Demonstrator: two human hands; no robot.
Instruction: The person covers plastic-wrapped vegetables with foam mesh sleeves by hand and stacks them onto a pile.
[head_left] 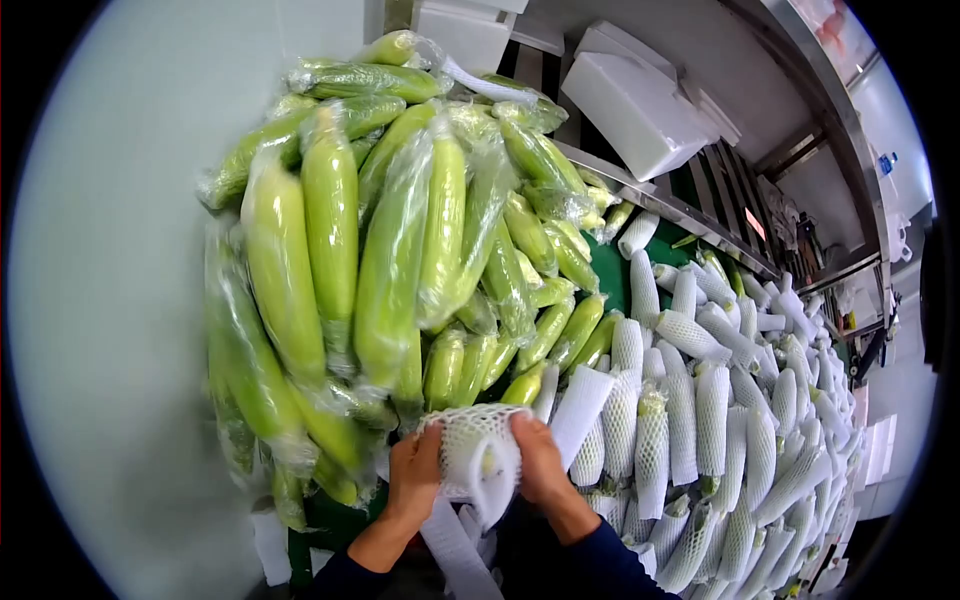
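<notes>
A white foam net sleeve (pixel 468 438) is stretched wide between my two hands, its mouth facing me. My left hand (pixel 413 478) grips the left edge of the sleeve, fingers curled on it. The opposite edge is pinched by my right hand (pixel 543 462). Whether anything sits inside the sleeve, I cannot tell. Just beyond my hands lies a pile of long light-green vegetables (pixel 392 270), many wrapped in clear plastic film. More foam sleeves (pixel 455 550) lie below, between my forearms.
Several vegetables in white net sleeves (pixel 712 420) are heaped to the right. A pale wall (pixel 130 300) runs along the left. Behind the pile, a white foam box (pixel 640 110) rests on a metal-edged slatted rack (pixel 690 215). Green surface (pixel 612 275) shows between the piles.
</notes>
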